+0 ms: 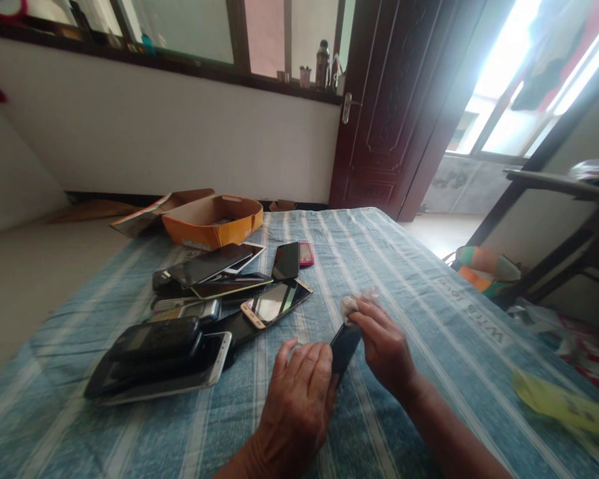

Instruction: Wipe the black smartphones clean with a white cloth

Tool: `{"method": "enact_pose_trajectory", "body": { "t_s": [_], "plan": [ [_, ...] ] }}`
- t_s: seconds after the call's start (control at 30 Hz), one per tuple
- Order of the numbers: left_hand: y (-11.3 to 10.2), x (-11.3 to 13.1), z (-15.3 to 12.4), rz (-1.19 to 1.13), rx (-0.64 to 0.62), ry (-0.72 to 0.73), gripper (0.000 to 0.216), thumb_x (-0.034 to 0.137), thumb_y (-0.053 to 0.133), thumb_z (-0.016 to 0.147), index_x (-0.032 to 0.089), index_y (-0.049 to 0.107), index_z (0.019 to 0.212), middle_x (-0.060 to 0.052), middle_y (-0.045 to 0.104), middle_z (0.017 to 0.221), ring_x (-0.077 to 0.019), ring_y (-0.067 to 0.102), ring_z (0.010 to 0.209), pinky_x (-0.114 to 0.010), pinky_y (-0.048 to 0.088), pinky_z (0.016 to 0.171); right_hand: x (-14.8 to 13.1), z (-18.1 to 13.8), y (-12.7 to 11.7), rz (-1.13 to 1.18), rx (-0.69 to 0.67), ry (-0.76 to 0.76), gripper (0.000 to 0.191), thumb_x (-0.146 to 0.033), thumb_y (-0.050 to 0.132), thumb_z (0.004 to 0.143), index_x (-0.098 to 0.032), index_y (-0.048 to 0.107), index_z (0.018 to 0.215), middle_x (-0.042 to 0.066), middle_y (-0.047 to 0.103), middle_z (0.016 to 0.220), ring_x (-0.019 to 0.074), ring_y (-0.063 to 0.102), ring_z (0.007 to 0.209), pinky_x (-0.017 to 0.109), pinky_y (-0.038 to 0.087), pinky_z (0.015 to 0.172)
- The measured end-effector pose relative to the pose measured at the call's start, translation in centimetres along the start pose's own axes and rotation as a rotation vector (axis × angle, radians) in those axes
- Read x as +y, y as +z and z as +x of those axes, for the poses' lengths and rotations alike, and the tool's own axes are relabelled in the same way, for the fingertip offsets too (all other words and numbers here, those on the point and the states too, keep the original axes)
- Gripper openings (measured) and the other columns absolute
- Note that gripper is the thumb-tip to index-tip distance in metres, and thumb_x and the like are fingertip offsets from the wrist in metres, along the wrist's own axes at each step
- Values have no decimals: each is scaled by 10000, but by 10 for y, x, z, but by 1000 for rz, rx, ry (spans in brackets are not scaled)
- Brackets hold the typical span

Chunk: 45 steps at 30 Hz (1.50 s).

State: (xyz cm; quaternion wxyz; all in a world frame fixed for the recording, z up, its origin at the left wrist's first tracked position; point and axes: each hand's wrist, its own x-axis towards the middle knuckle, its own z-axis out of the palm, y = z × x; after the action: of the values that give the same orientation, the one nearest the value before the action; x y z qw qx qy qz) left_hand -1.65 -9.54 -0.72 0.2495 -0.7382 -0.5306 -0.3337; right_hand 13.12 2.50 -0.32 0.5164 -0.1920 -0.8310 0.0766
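Observation:
My left hand (299,382) grips the lower end of a dark phone (345,346) held up on edge above the striped blue cloth (419,313). My right hand (384,342) is at the phone's upper end and pinches a small white wad of cloth or tissue (352,303) against it. The phone's screen side is mostly hidden by my fingers.
A heap of several phones (194,313) lies to the left, with a small pink one (306,253) at its far edge. Behind it stands an orange cardboard box (212,219). A yellow-green plastic item (564,402) lies at the right. A dark door (394,106) stands beyond.

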Motion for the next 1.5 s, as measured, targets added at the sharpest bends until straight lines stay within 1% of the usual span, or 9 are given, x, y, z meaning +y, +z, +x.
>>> {"method": "enact_pose_trajectory", "body": {
  "t_s": [0.17, 0.37, 0.57, 0.83, 0.93, 1.07, 1.23, 1.33, 1.5],
  "plan": [
    [4, 3, -2, -108, 92, -95, 222, 41, 428, 906, 104, 560, 1073, -79, 693, 842, -183, 654, 769, -453, 508, 906, -20, 4, 5, 71, -147, -94, 267, -59, 450, 916, -176, 661, 1029, 117, 695, 1074, 235, 608, 1140, 455, 497, 1000],
    [1, 6, 3, -151, 106, -97, 207, 23, 465, 884, 92, 560, 1054, -79, 680, 831, -182, 658, 767, -433, 540, 887, -22, 5, 1, 46, -161, -91, 258, -79, 451, 922, -196, 650, 1036, 111, 688, 1086, 236, 599, 1146, 454, 498, 984],
    [-3, 8, 4, -188, 81, -28, 226, 24, 445, 876, 86, 570, 1054, -105, 683, 867, -196, 656, 816, -455, 512, 934, -33, 13, -8, 62, -275, -110, 221, -92, 442, 924, -174, 647, 935, 103, 690, 982, 227, 627, 1048, 433, 492, 959],
    [-4, 13, 7, -193, 104, 25, 266, -31, 488, 812, 89, 600, 1021, -102, 688, 880, -183, 646, 801, -470, 505, 949, 11, 9, -17, -47, -67, 47, 299, -68, 407, 924, -212, 662, 986, 91, 688, 1062, 218, 606, 1123, 429, 488, 986],
    [-1, 14, 3, -203, 123, 20, 267, -22, 476, 824, 92, 612, 1023, -109, 686, 900, -191, 644, 823, -493, 495, 960, 13, 9, -17, -69, -23, 68, 298, -76, 411, 925, -207, 672, 980, 100, 689, 1075, 224, 605, 1130, 431, 486, 992],
    [0, 15, 2, -215, 131, 13, 262, -6, 460, 848, 101, 614, 1031, -109, 683, 906, -196, 643, 843, -490, 486, 972, -7, 13, -15, -34, -83, 14, 318, -63, 387, 918, -195, 673, 963, 103, 693, 1014, 228, 614, 1103, 436, 491, 979],
    [-6, 14, 8, -259, 95, -14, 236, 15, 466, 873, 105, 607, 1040, -90, 676, 889, -179, 643, 836, -439, 474, 994, -35, 19, -14, 70, -216, -97, 276, -74, 400, 889, -187, 652, 874, 92, 678, 900, 207, 643, 938, 384, 531, 867],
    [-7, 14, 9, -257, 98, 6, 257, -8, 459, 859, 88, 611, 1044, -96, 670, 891, -179, 636, 840, -441, 463, 1002, -32, 20, -15, 76, -203, -76, 272, -55, 403, 859, -191, 638, 844, 82, 665, 872, 198, 633, 890, 376, 528, 841],
    [-4, 16, 7, -258, 91, 40, 283, -49, 461, 823, 61, 628, 1023, -120, 670, 914, -191, 632, 862, -487, 448, 1015, -4, 17, -19, 45, -120, 41, 302, -38, 400, 842, -200, 654, 863, 70, 665, 890, 193, 626, 906, 363, 515, 852]
  ]
}}
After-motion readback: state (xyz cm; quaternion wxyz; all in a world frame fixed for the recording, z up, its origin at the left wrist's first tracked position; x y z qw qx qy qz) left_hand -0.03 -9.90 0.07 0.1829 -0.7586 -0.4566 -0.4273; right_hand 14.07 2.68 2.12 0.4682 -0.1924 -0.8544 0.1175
